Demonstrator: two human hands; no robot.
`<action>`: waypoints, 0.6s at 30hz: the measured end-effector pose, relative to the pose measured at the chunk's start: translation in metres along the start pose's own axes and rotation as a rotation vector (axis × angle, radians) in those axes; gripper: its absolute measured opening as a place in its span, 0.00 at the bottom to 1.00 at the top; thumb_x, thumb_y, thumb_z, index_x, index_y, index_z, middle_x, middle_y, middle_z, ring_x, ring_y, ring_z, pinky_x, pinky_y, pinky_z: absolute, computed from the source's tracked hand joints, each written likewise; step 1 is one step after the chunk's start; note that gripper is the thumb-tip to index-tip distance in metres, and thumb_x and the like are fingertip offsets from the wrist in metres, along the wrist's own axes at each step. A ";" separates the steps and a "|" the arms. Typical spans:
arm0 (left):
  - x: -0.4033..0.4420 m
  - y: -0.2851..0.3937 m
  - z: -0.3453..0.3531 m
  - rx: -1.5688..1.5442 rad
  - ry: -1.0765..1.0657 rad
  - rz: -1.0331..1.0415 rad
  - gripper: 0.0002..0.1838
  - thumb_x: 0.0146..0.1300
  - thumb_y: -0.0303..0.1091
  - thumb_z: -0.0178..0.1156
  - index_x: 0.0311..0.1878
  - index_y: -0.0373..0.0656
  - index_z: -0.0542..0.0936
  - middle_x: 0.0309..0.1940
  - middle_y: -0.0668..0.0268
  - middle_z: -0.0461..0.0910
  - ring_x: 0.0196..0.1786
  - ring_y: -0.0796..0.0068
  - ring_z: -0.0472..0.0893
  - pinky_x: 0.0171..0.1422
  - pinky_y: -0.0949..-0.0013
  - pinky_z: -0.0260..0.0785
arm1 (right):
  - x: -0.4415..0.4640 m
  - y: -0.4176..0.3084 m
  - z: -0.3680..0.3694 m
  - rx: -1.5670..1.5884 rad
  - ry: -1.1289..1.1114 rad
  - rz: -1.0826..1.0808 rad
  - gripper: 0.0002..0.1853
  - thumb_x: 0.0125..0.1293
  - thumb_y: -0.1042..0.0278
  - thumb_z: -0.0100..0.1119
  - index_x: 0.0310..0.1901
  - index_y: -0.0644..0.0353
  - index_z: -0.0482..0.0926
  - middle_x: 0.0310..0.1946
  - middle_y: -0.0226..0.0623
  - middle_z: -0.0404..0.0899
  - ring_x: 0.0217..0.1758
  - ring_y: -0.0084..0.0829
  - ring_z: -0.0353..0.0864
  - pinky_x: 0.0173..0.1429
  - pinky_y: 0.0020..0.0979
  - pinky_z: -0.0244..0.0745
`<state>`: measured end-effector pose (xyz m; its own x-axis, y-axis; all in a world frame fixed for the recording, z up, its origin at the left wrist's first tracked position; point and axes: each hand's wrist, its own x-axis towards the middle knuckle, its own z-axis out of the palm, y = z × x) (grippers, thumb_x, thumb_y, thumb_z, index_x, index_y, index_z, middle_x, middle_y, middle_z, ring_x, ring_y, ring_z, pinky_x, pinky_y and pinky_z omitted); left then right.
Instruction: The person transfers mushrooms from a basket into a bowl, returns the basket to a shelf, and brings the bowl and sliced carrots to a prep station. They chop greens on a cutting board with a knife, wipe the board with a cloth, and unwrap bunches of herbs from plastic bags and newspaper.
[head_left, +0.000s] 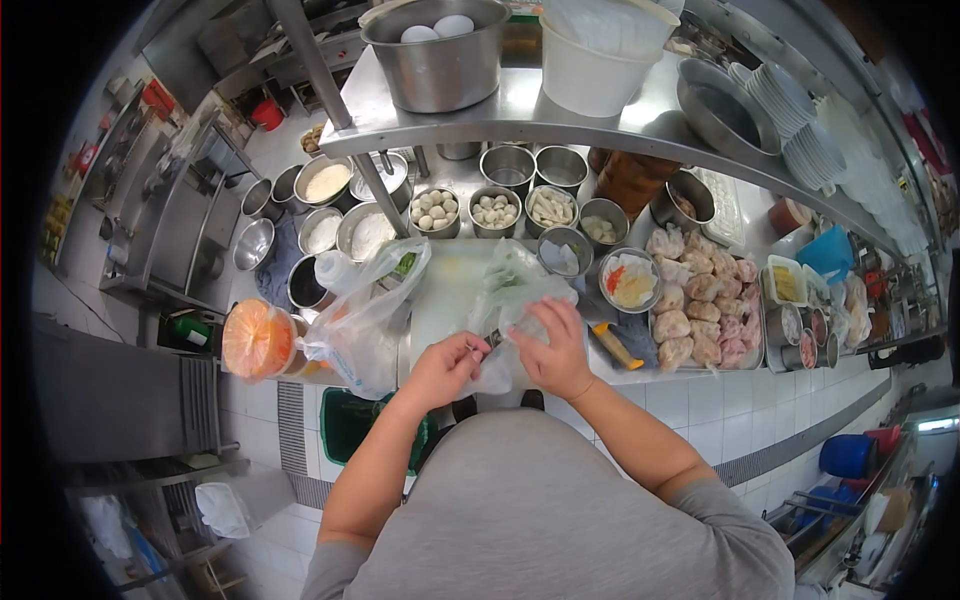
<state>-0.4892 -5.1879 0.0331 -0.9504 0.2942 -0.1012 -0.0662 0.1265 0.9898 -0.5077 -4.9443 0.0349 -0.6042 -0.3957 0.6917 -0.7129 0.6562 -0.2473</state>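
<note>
Over the front edge of a pale cutting board [440, 290], my left hand [447, 370] is closed, its fingertips pinching the edge of a clear plastic bag [515, 275] near a small dark object too small to make out. My right hand [552, 345] touches the same bag from the other side, fingers bent and partly spread around the plastic. Something green shows through the bag. Left of the board lies another clear bag [365, 330], with green leaves at its upper end. A yellow-handled tool [617, 346] rests to the right of my right hand.
Metal pots of round white balls [434, 210] and other food line the back of the counter. A tray of raw meat portions [700, 300] is at the right. An orange-filled bag [258, 340] sits left. A steel shelf [520, 128] crosses overhead. A green bin [350, 425] stands below.
</note>
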 end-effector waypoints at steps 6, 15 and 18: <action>0.012 0.014 0.003 0.986 -0.186 -0.191 0.38 0.61 0.40 0.70 0.74 0.40 0.70 0.47 0.46 0.87 0.49 0.44 0.87 0.55 0.50 0.78 | 0.043 0.002 -0.011 0.058 0.111 0.331 0.18 0.59 0.73 0.72 0.52 0.53 0.85 0.50 0.39 0.81 0.61 0.44 0.78 0.66 0.48 0.72; 0.025 0.059 0.008 0.840 0.123 -0.081 0.58 0.54 0.39 0.76 0.83 0.39 0.51 0.66 0.38 0.75 0.59 0.38 0.82 0.59 0.49 0.78 | 0.067 0.014 0.004 0.441 0.387 0.311 0.08 0.70 0.72 0.67 0.46 0.64 0.81 0.40 0.39 0.84 0.45 0.31 0.84 0.50 0.34 0.79; 0.026 0.035 0.001 0.827 0.223 0.160 0.49 0.55 0.35 0.74 0.80 0.43 0.61 0.75 0.40 0.64 0.66 0.37 0.77 0.63 0.48 0.75 | 0.050 -0.015 0.016 0.449 0.116 0.268 0.09 0.67 0.68 0.69 0.43 0.62 0.84 0.41 0.43 0.86 0.43 0.41 0.86 0.53 0.38 0.80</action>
<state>-0.5160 -5.1745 0.0650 -0.9725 0.1854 0.1406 0.2327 0.7723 0.5912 -0.5330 -4.9847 0.0624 -0.7608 -0.1614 0.6286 -0.6365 0.3746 -0.6742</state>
